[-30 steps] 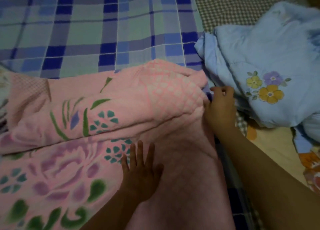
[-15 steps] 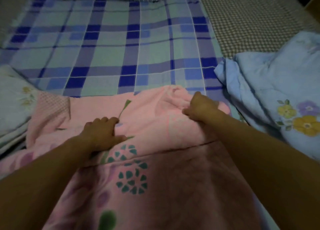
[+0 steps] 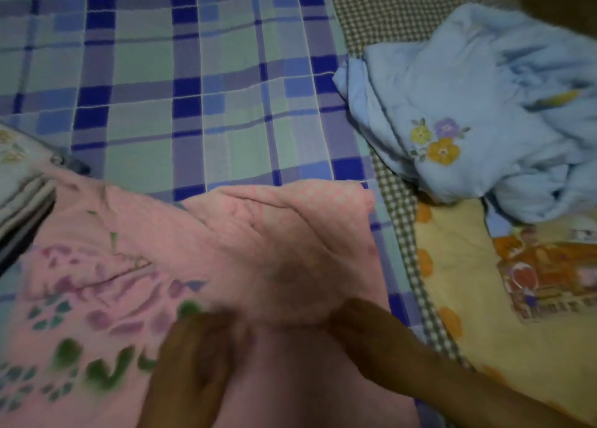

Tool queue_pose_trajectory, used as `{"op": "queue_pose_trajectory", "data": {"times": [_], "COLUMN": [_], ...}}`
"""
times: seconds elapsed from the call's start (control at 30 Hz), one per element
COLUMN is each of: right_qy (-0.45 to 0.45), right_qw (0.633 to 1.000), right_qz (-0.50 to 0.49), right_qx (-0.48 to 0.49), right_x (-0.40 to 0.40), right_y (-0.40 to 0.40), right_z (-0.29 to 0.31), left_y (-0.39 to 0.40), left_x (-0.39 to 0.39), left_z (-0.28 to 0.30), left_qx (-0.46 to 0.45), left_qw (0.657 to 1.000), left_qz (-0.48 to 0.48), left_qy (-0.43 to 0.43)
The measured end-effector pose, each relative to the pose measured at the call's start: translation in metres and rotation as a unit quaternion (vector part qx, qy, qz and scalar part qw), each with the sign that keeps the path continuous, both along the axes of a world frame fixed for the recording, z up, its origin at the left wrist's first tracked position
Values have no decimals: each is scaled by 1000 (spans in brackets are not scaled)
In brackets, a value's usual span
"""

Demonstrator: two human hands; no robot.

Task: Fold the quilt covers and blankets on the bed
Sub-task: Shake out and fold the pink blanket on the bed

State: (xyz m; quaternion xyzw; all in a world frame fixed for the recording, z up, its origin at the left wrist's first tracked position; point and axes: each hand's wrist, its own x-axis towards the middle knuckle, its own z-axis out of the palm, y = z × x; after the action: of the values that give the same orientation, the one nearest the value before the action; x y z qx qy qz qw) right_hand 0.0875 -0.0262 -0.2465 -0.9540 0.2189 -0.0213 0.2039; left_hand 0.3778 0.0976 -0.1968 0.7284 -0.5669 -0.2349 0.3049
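A pink blanket (image 3: 226,266) is gripped at its near edge by both hands, left hand (image 3: 193,360) and right hand (image 3: 358,330), on the plaid-sheeted bed (image 3: 193,72); the cloth extends away from them, its long axis running left-right.

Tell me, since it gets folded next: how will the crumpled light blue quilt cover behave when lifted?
The light blue quilt cover is probably floppy: it lies in a crumpled heap of soft creases, so it should sag and spill from one grip. It looks puffy, likely light for its bulk. Being heaped on the bed, it will not roll, but layers may slide apart.
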Motion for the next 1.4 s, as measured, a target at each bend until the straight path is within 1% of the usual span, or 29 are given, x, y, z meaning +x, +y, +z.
{"op": "queue_pose_trajectory", "data": {"times": [0.03, 0.07, 0.13, 0.17, 0.2, 0.27, 0.3, 0.33, 0.37, 0.4, 0.43, 0.47, 0.53, 0.6, 0.7, 0.77, 0.83, 0.9, 0.93, 1.0, 1.03, 1.07, 1.1, 1.13, 1.17, 1.23, 1.27, 1.33, 1.4], "right_qy": [-33, -58, -81, -79, -77, -87, -130, -195, -270, -328, -361, -360, -286, -218, -159, -130, -95, -72, -66, -68, -85, -117, -159, -199, -228, -252, -244, -173, -52], "right_qw": [991, 962, 851, 801, 770, 733, 700, 647, 583, 536, 526, 559, 676, 757, 877, 928, 954, 971, 978, 985, 985, 982, 977, 971, 966, 960, 958, 964, 978], "right_qz": [-123, -257, -487, -548, -570, -566, -553, -535, -508, -482, -466, -470, -503, -494, -391, -308, -239, -189, -170, -148, -145, -143, -136, -127, -117, -106, -113, -134, -158], "right_qx": [33, 68, 176, 230, 277, 367, 433, 508, 574, 610, 613, 581, 456, 368, 228, 168, 154, 130, 101, 52, 43, 38, 30, 24, 25, 63, 97, 148, 122], "right_x": [-4, -4, 4, 9, 15, 26, 30, 34, 36, 34, 33, 31, 30, 34, 48, 56, 69, 86, 95, 114, 122, 129, 136, 141, 146, 151, 150, 143, 128], "right_y": [3, 2, -10, -20, -29, -42, -44, -46, -47, -48, -49, -50, -52, -55, -67, -77, -88, -93, -93, -91, -91, -91, -93, -96, -99, -106, -110, -125, -148], "right_z": [-1, -2, -3, -1, -1, 5, 9, 15, 23, 28, 30, 27, 15, 3, -8, -9, -10, -10, -10, -9, -8, -6, -3, 0, 4, 16, 22, 29, 33], "left_y": [-5, -11, -29, -41, -52, -72, -82, -88, -94, -100, -103, -102, -94, -88, -89, -93, -97, -99, -101, -106, -113, -121, -129, -138, -148, -171, -182, -208, -237], "left_x": [-18, -37, -74, -89, -100, -107, -103, -94, -82, -67, -51, -36, -15, -14, -28, -32, -30, -19, -12, 6, 16, 28, 37, 45, 52, 64, 68, 78, 78], "left_z": [-7, -19, -42, -53, -62, -71, -69, -65, -58, -54, -50, -51, -44, -39, -29, -27, -18, -7, 1, 23, 34, 43, 52, 58, 66, 88, 101, 124, 145], "left_qx": [11, 30, 102, 142, 171, 144, 96, 78, 100, 133, 155, 157, 177, 198, 206, 213, 188, 133, 109, 139, 187, 231, 266, 288, 303, 307, 298, 261, 177], "left_qw": [998, 994, 978, 964, 949, 948, 968, 989, 995, 979, 939, 893, 855, 849, 855, 852, 861, 902, 923, 965, 975, 969, 950, 930, 914, 907, 907, 908, 913], "left_qz": [-58, -102, -176, -209, -232, -228, -179, -93, 6, 118, 220, 291, 340, 337, 297, 297, 309, 302, 273, 120, 17, -83, -160, -215, -251, -268, -263, -221, -161], "left_qy": [10, 8, -40, -81, -130, -171, -147, -88, -8, 100, 216, 304, 349, 357, 372, 374, 357, 278, 250, 189, 122, 43, -33, -82, -99, -108, -140, -244, -331]}}
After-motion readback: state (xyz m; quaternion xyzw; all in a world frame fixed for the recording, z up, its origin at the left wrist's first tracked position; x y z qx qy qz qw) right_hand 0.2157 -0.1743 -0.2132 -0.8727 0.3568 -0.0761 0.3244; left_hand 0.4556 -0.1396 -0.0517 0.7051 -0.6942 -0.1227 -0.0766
